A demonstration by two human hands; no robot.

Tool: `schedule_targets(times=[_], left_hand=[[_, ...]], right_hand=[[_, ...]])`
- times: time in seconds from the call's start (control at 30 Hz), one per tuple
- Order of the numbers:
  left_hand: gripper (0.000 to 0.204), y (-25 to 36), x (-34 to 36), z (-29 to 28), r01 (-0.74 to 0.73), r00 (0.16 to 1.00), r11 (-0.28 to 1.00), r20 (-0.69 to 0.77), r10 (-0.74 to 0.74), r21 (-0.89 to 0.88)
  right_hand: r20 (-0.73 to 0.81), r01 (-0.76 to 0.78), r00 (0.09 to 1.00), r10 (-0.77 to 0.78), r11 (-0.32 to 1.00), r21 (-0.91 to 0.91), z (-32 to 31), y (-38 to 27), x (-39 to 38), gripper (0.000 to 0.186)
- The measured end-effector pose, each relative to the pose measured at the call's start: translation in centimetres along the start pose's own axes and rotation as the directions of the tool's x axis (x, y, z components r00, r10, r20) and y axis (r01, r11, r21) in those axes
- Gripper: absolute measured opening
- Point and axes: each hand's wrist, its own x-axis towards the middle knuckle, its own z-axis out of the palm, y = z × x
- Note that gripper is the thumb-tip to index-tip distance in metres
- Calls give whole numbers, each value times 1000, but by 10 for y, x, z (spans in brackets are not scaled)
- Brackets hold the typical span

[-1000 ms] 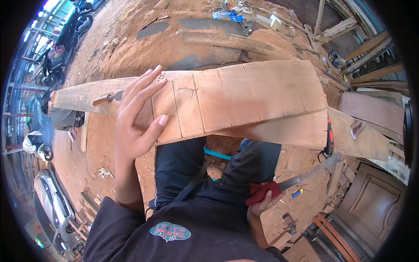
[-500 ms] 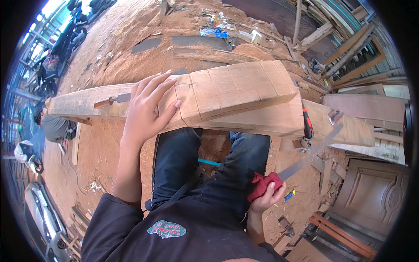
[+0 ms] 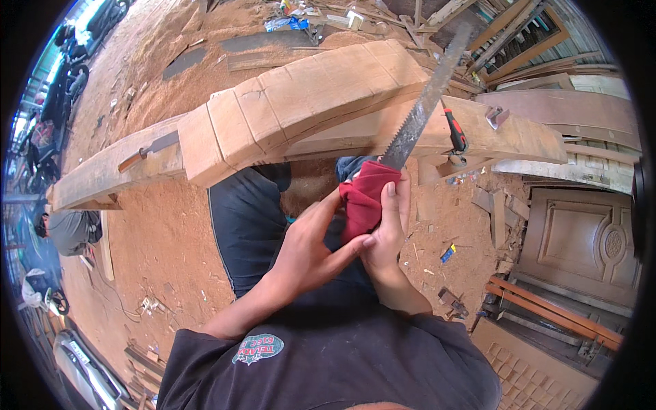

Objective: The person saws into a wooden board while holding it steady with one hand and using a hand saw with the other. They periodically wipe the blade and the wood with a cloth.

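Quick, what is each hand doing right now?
Left hand: fingers touch the red cloth wrapped around the saw handle; whether it grips cannot be told.
Right hand: closed around the cloth-wrapped handle, holding the saw.

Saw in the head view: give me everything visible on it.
The saw is a hand saw with a long, narrow, grey metal blade, dull and stained, its teeth along the left edge. It points up and to the right, away from the person, its tip near the timber stacked at the top. Its handle is wrapped in red cloth. The right hand is closed on the wrapped handle; the left hand touches the cloth too. The blade shows in front of the curved wooden beam; contact cannot be told.
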Motion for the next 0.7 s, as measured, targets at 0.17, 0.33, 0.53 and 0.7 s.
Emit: schedule_targets(times=[0.17,0.33,0.53,0.7], left_hand=[[66,-2,5,-7,85,996,984,-13,-88,-155],[64,-6,8,-7,29,999,995,-22,-31,-93],[48,-10,7,-5,-15,993,983,-115,-6,-184],[25,-21,1,-15,-157,959,968,-264,103,-194]], right_hand=[[100,27,994,-35,996,81,3,6,-6,40],[184,-65,982,37,986,151,-1,0,-3,43],[237,-53,971,23,991,124,-22,9,-2,44],[201,-14,979,-30,976,216,-34,16,2,38]])
